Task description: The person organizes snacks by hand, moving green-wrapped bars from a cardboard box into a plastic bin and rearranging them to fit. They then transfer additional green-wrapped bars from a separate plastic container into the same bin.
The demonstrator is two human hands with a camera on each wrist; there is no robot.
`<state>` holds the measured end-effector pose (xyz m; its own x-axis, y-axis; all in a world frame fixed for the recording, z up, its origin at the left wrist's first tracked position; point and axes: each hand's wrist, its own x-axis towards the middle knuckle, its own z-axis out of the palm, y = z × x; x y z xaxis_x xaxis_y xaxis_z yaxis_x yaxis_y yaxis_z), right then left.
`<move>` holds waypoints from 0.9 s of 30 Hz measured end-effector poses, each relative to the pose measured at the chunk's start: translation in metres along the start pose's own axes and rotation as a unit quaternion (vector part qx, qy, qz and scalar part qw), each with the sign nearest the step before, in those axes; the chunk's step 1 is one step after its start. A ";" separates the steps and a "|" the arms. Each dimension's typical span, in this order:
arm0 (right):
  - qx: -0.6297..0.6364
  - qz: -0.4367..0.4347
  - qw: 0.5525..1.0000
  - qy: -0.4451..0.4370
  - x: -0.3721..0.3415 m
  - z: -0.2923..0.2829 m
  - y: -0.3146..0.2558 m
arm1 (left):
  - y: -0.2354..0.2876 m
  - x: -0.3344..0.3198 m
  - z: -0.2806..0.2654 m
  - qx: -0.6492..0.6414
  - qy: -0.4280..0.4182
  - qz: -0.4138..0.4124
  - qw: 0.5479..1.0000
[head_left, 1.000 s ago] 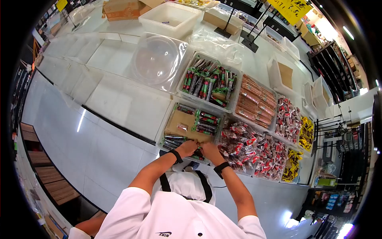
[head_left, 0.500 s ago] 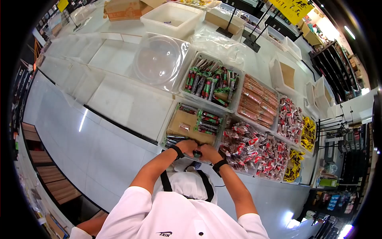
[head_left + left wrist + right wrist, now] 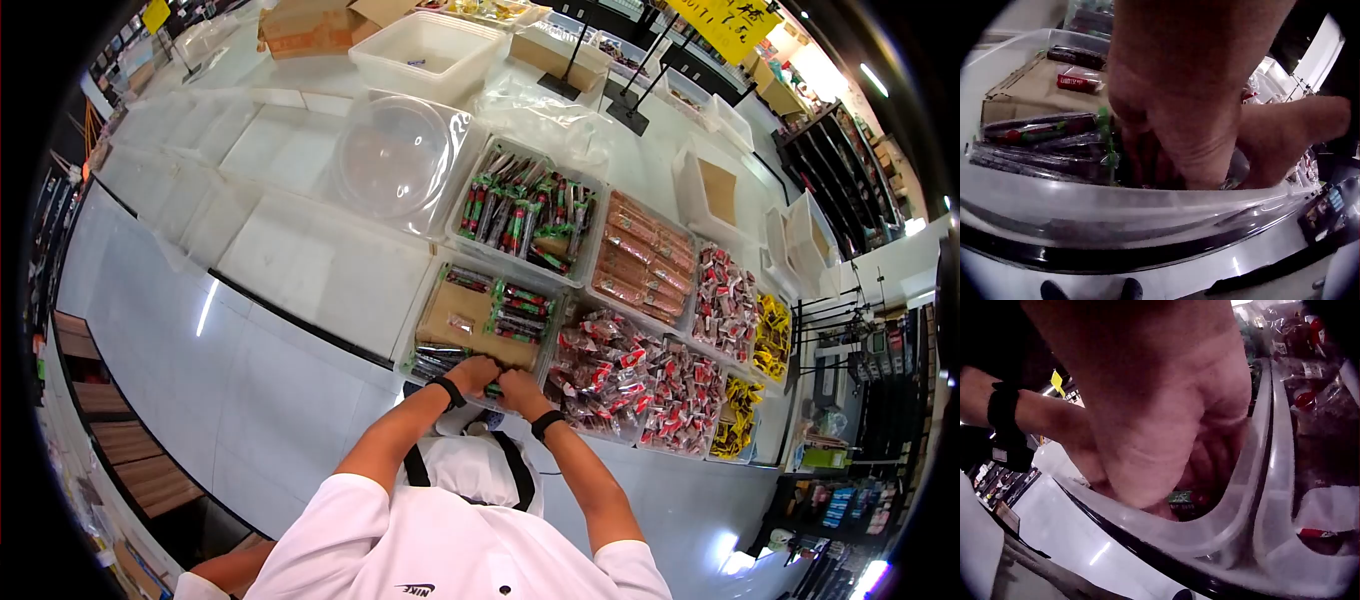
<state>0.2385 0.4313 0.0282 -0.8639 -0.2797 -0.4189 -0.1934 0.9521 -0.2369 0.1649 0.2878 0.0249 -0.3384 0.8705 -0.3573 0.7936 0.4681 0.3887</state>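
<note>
We find a green-labelled packet [image 3: 1180, 499] inside the near end of a clear bin [image 3: 1085, 199], by the right hand [image 3: 522, 391], the left hand [image 3: 473, 375] just beside. Fingers are mostly hidden: we cannot tell how open either grip is or what it holds. Around lie a white tabletop [image 3: 310, 265], glossy pale floor [image 3: 260, 370] and, rightward, black shelving [image 3: 835, 185].

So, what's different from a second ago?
The right hand has moved slightly toward the person and the left hand, which has barely shifted. Whether either took hold of or let go of anything is hidden. The plastic box, its cardboard and the small packet there stayed put.
</note>
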 end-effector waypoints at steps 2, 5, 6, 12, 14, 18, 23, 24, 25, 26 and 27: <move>-0.005 -0.025 1.000 0.016 0.001 0.005 0.004 | 0.002 0.001 -0.002 -0.018 -0.032 -0.017 0.999; -0.009 -0.030 0.999 -0.017 0.005 0.002 0.002 | -0.005 0.001 0.004 -0.036 -0.014 -0.001 0.999; -0.011 -0.032 0.999 -0.016 0.005 0.000 0.002 | -0.007 0.003 0.006 -0.036 -0.013 -0.002 0.999; 0.010 -0.023 0.997 -0.078 0.012 -0.008 0.005 | -0.008 0.001 0.006 -0.057 -0.012 0.004 0.998; 0.028 -0.018 0.997 -0.075 0.013 -0.003 0.007 | -0.009 0.003 0.010 -0.076 -0.001 -0.008 0.997; 0.065 -0.017 0.996 -0.065 0.015 0.011 0.015 | -0.015 0.002 0.004 -0.083 0.006 0.037 0.996; 0.086 -0.060 0.989 -0.107 0.026 0.032 0.031 | -0.018 0.006 0.014 -0.092 -0.049 0.003 0.994; 0.087 -0.059 0.989 -0.106 0.026 0.031 0.033 | -0.017 0.003 0.010 -0.094 -0.025 0.029 0.995; 0.116 -0.076 0.986 -0.098 0.025 0.031 0.037 | -0.017 0.001 0.006 -0.094 -0.026 0.031 0.995; 0.145 -0.091 0.981 -0.089 0.025 0.030 0.039 | -0.017 -0.001 0.001 -0.098 -0.029 0.038 0.994; 0.146 -0.090 0.981 -0.087 0.024 0.025 0.039 | -0.019 0.001 0.001 -0.101 -0.031 0.045 0.993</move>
<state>0.2215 0.4581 -0.0128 -0.7301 -0.4811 -0.4853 -0.1723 0.8169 -0.5505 0.1499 0.2794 0.0162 -0.2335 0.9018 -0.3635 0.6998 0.4154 0.5811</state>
